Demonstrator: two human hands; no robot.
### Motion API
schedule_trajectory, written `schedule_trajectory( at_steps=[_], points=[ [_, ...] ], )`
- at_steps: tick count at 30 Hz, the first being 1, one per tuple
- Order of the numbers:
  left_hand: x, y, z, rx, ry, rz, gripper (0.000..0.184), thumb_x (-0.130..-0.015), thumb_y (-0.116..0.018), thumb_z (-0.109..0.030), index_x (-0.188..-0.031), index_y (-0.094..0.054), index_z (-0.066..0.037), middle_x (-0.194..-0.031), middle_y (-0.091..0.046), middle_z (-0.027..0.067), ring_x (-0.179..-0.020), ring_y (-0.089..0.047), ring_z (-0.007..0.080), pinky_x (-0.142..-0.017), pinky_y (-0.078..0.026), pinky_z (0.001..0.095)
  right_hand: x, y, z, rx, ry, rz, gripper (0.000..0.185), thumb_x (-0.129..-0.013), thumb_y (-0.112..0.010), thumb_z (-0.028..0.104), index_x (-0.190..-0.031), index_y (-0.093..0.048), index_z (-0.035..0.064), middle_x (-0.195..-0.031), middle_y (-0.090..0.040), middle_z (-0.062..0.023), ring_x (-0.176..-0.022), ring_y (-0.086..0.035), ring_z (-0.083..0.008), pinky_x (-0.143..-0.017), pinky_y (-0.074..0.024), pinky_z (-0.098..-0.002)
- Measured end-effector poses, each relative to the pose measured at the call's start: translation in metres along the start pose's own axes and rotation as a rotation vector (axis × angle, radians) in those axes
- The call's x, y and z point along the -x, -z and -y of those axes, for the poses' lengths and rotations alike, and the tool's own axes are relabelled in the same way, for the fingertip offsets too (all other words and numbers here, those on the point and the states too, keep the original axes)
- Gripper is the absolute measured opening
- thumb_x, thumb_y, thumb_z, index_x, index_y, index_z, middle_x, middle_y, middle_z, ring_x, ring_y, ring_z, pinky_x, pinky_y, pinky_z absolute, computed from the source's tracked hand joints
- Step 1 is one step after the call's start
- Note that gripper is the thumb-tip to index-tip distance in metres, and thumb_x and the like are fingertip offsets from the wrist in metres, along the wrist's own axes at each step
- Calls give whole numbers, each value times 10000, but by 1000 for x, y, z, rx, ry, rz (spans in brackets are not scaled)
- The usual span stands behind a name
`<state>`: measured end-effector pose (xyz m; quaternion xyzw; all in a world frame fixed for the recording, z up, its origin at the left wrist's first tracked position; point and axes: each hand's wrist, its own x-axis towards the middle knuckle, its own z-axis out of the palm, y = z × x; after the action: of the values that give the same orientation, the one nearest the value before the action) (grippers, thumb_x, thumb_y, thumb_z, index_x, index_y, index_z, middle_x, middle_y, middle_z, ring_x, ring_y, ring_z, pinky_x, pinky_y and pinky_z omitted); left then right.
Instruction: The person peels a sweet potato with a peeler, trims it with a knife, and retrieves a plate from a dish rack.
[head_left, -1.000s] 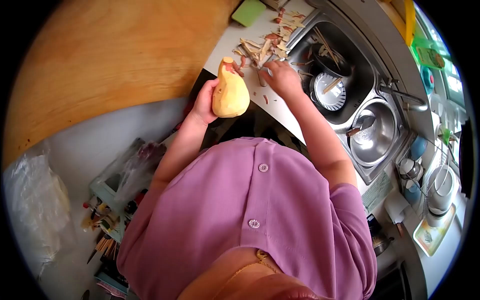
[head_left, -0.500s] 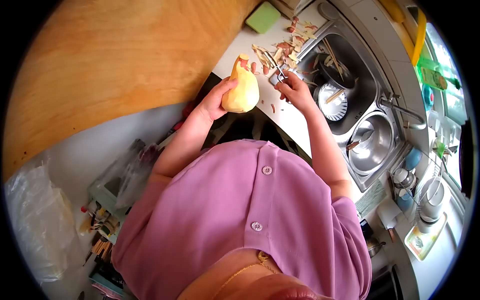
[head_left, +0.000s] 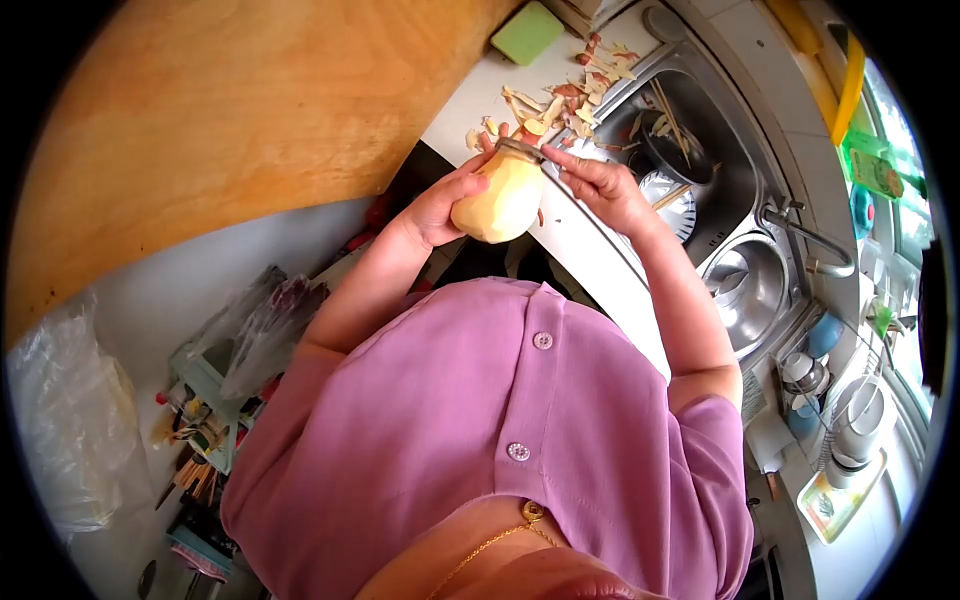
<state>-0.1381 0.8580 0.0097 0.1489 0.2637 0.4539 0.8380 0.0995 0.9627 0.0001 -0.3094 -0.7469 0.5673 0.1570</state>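
Observation:
A pale yellow peeled vegetable point(head_left: 500, 205), rounded at the bottom, is gripped from its left side by my left hand point(head_left: 440, 208). My right hand point(head_left: 605, 190) is closed on a metal peeler point(head_left: 520, 150), whose head lies across the upper part of the vegetable. The peeler's handle is mostly hidden by my fingers. Beyond both hands, brown and cream peelings point(head_left: 560, 105) are strewn over the white counter point(head_left: 465, 108), along the sink's edge.
A steel sink point(head_left: 735, 150) at the right holds a dark pan point(head_left: 672, 145) with chopsticks and a white fluted dish point(head_left: 680, 210). A green sponge-like block point(head_left: 527, 33) lies at the counter's back. A wooden board point(head_left: 250, 110) fills the upper left; dishes stand at the right.
My right hand first reached to the counter, then lifted the peeler, and now has it against the vegetable. The vegetable has tilted, and its neck is now behind the peeler.

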Motion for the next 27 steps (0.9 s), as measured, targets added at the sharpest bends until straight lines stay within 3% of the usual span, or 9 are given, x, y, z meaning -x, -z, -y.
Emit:
schedule_trajectory(
  at_steps=[6,9,13,15,17,19,22,23,27],
  points=[
    [2,15,12,195,93,-57,696,-835,-627,-378,-1389,-339,-69,-1248,-524,99,-1126,-552,229,-912,-489,361,-13,-3,-14,917,363,-155,592,-807,-556,75,-1343,-500,321,-693,-530,-29,-589,-591,-206,-518,-511,-348],
    [5,12,17,241,94,-139,676,-852,-615,-358,-1389,-337,-57,-1228,-532,100,-1112,-560,229,-901,-496,350,-27,-2,-38,1038,92,-279,687,-719,-624,40,-1339,-510,314,-789,-609,-53,-599,-606,-220,-524,-513,-320],
    [1,10,12,-38,1,-295,665,-862,-622,-292,-1396,-322,-35,-1221,-531,103,-1123,-551,218,-918,-486,354,-23,-3,-45,485,5,-343,483,-853,-610,65,-1293,-564,259,-881,-676,-90,-737,-662,-244,-673,-534,-314],
    [-4,16,16,-86,3,-308,674,-856,-640,-256,-1400,-314,-29,-1222,-530,102,-1117,-551,200,-922,-481,355,-18,-11,-36,199,-79,-270,368,-916,-592,111,-1272,-582,201,-1034,-683,-114,-868,-666,-130,-784,-502,-249],
    [-3,8,16,-255,34,-435,677,-867,-615,-277,-1408,-306,-12,-1234,-527,106,-1116,-550,189,-930,-470,333,-12,-20,-32,60,30,-99,382,-920,-584,171,-1291,-557,260,-1098,-663,-99,-931,-667,-255,-839,-502,-302],
    [-6,3,15,-209,48,-419,671,-858,-635,-256,-1399,-318,-17,-1224,-529,101,-1108,-554,186,-923,-475,340,-13,-27,-31,122,33,-65,398,-903,-593,163,-1287,-564,261,-987,-682,-84,-826,-670,-256,-744,-533,-321],
    [-10,10,15,-135,63,-375,671,-858,-645,-236,-1400,-316,-15,-1237,-519,102,-1122,-545,184,-935,-468,344,-22,-24,-38,902,236,-210,527,-819,-598,134,-1315,-528,297,-707,-542,-31,-615,-609,-222,-525,-512,-348],
    [-11,12,16,-102,70,-349,676,-868,-634,-238,-1410,-302,-9,-1259,-506,107,-1143,-532,186,-955,-455,341,-27,-21,-53,1028,83,-216,539,-812,-588,123,-1317,-521,299,-769,-593,-32,-625,-621,-224,-541,-521,-337],
    [-11,5,9,-110,77,-351,701,-858,-658,-240,-1413,-295,-12,-1271,-498,110,-1148,-528,188,-955,-454,342,-19,-18,-61,778,-64,-367,498,-834,-583,124,-1300,-538,294,-784,-637,-37,-621,-635,-249,-537,-528,-356]
  ],
)
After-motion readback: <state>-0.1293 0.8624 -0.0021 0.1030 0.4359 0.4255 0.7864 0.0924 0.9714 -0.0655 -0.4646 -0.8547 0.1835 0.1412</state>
